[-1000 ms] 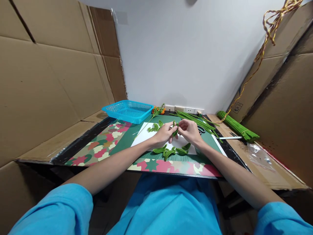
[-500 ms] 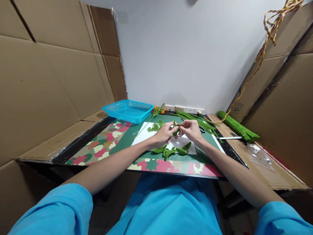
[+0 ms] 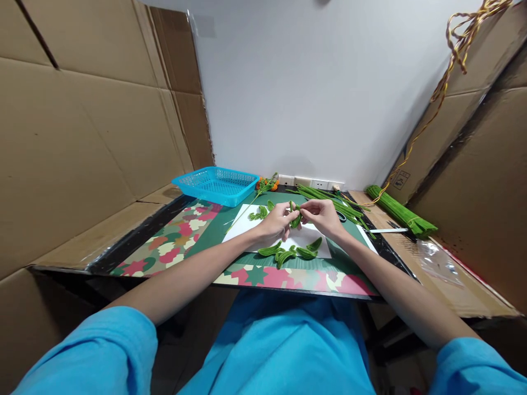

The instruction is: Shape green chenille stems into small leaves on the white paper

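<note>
My left hand and my right hand meet above a white sheet on the table, and both pinch one folded green pipe cleaner between their fingertips. Several bent green pipe-cleaner leaves lie on the sheet just in front of my hands. A few more leaf shapes lie behind my left hand.
A blue plastic basket stands at the back left. Long green pipe cleaners lie behind my right hand, and a bundle lies at the right on cardboard. An orange flower stem lies by the basket. Cardboard walls stand on both sides.
My hands have shifted slightly away from me with the pipe cleaner, fingers still working it. Nothing else on the table has moved.
</note>
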The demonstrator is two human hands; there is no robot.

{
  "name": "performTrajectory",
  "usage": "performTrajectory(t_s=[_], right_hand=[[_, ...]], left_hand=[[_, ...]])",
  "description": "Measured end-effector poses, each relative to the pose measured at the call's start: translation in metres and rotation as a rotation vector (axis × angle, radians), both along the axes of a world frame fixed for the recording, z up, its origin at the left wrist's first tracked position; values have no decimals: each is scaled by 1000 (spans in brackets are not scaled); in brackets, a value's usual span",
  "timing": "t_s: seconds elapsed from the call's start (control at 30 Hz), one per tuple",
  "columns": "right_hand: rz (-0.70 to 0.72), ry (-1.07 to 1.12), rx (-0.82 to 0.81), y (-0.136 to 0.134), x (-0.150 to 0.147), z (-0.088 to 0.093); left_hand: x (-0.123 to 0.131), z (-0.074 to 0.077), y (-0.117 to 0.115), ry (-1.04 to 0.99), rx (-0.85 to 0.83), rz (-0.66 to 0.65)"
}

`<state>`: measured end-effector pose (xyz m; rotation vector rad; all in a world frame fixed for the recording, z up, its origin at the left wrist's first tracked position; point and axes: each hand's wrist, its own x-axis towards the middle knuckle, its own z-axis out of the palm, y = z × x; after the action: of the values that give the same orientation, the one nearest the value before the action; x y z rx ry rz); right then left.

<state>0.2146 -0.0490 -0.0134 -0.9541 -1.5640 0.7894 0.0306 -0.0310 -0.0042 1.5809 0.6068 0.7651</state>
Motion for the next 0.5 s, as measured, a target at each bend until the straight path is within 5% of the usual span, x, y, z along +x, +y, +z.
performTrajectory(t_s=[0.5], right_hand=[[-15,88,-136,-2,-1,7]], left_hand=[[-2,0,3,58,12,48]])
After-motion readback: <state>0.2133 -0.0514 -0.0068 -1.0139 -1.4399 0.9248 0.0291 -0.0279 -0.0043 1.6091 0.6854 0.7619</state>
